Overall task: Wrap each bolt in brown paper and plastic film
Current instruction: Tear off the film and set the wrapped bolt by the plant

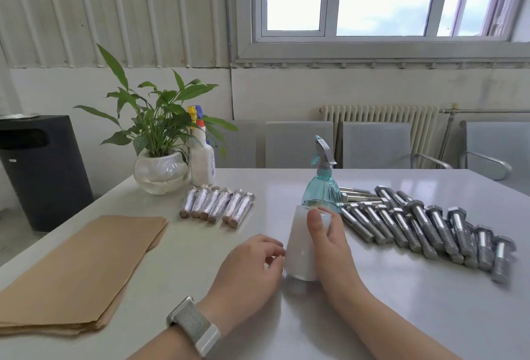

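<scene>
Right hand (327, 233) grips the upright white film roll (301, 247) — left hand (249, 262) pinches its edge.

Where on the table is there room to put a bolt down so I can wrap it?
Best is the bare table between the brown paper stack and the left hand, in front of the wrapped bolts. The near right edge, below the unwrapped bolts, is bare too. It is crowded around the film roll and teal spray bottle.

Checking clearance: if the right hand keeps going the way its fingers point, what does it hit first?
The right hand grips the film roll, fingers pointing away; the teal spray bottle just behind looks first, though depth is unclear.
</scene>
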